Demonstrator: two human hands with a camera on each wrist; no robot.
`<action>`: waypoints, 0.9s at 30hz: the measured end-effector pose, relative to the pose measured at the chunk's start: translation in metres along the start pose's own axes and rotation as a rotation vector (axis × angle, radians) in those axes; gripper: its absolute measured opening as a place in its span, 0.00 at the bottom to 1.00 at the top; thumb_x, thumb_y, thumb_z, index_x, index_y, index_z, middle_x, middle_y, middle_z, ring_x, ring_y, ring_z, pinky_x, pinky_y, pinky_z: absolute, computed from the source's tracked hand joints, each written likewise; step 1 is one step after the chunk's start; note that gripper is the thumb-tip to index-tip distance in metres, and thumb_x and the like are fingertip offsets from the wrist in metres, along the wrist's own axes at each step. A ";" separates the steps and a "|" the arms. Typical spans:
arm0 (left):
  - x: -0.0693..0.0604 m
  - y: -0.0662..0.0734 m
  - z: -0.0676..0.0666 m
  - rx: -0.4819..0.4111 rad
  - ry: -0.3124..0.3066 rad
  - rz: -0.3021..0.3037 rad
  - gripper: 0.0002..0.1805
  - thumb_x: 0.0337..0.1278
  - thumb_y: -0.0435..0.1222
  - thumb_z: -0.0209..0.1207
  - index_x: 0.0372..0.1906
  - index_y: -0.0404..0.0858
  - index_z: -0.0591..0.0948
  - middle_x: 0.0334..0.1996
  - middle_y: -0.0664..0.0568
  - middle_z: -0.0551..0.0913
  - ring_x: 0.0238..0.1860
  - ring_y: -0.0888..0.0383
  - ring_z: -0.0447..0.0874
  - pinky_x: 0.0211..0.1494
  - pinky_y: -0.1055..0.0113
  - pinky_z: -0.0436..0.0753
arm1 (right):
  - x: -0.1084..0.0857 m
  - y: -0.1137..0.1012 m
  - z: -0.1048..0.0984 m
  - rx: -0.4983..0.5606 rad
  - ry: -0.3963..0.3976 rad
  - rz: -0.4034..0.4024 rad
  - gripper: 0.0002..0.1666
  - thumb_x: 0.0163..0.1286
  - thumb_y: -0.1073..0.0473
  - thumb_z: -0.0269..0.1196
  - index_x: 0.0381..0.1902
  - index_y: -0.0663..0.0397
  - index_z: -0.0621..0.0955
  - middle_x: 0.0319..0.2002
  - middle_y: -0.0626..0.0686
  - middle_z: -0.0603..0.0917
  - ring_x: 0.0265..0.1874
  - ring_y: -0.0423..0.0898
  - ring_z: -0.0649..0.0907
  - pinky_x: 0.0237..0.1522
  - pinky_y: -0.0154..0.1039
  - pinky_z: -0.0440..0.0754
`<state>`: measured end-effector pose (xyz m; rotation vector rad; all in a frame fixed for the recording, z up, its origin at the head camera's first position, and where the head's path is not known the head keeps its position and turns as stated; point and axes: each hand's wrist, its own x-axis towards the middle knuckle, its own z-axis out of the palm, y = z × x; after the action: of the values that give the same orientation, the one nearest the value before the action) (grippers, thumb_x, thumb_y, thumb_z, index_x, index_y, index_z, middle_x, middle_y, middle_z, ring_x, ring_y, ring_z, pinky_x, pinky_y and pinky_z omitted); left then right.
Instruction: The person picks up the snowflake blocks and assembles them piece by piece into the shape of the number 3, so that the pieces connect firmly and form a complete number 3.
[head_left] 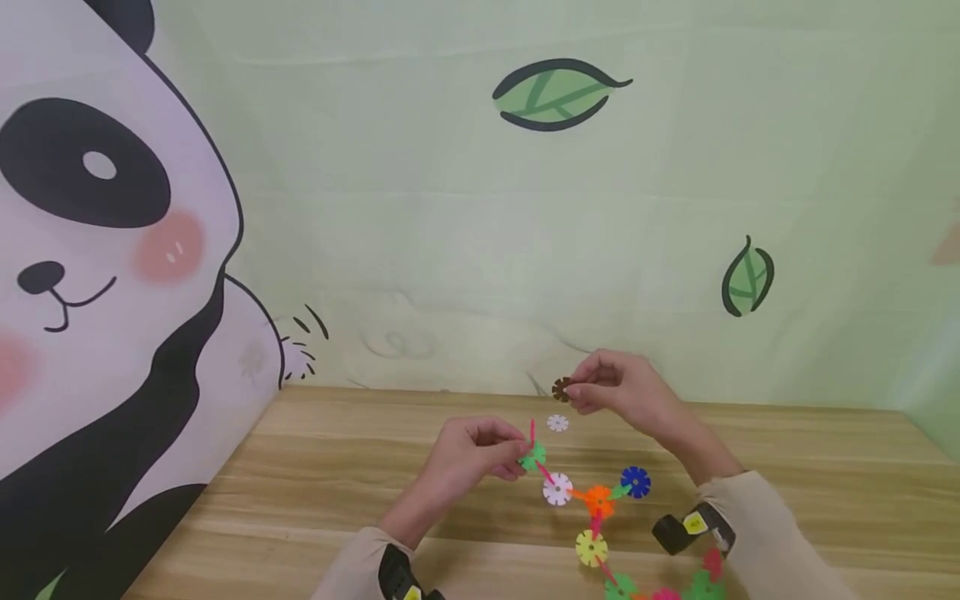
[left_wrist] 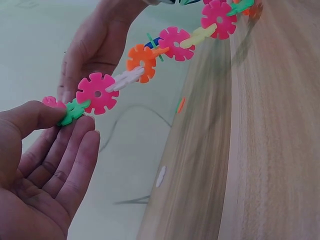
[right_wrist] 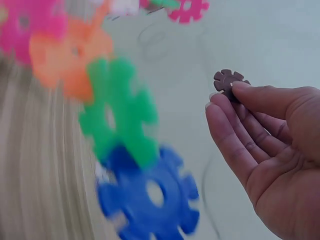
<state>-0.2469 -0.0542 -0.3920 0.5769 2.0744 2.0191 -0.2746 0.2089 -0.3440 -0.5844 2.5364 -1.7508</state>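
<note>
Between thumb and fingers, my left hand (head_left: 480,450) pinches a green notched plastic disc (left_wrist: 74,111) at one end of a chain of linked snowflake discs. A pink disc (left_wrist: 98,93) comes after it, then white (head_left: 557,489) and orange (head_left: 599,502) ones. From the orange disc a short branch runs through a green disc (right_wrist: 120,112) to a blue disc (head_left: 636,482). Further along, a yellow disc (head_left: 592,548) leads down toward the frame's lower edge. My right hand (head_left: 626,392) pinches a loose brown disc (right_wrist: 226,80), apart from the chain.
A loose white disc (head_left: 557,423) lies on the wooden table (head_left: 337,467) near its back edge. Behind it hangs a pale green cloth (head_left: 390,208) printed with a panda and leaves. Each wrist wears a black strapped device (head_left: 682,531).
</note>
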 end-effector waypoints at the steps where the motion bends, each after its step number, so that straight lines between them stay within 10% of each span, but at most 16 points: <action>1: 0.000 0.000 0.000 -0.002 0.003 0.003 0.10 0.65 0.30 0.70 0.44 0.25 0.87 0.36 0.42 0.91 0.31 0.56 0.90 0.41 0.61 0.92 | -0.002 -0.001 0.002 0.022 0.005 -0.004 0.10 0.76 0.66 0.67 0.48 0.69 0.81 0.42 0.62 0.88 0.40 0.52 0.90 0.49 0.48 0.91; 27: 0.000 -0.003 0.004 0.022 0.041 0.014 0.10 0.65 0.31 0.70 0.44 0.26 0.88 0.36 0.41 0.91 0.31 0.55 0.91 0.42 0.60 0.93 | -0.012 -0.004 0.042 0.186 0.050 -0.076 0.12 0.75 0.65 0.68 0.52 0.68 0.85 0.44 0.61 0.90 0.38 0.53 0.90 0.46 0.46 0.92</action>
<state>-0.2457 -0.0505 -0.3947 0.5600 2.1239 2.0350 -0.2531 0.1735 -0.3587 -0.6419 2.3749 -2.0230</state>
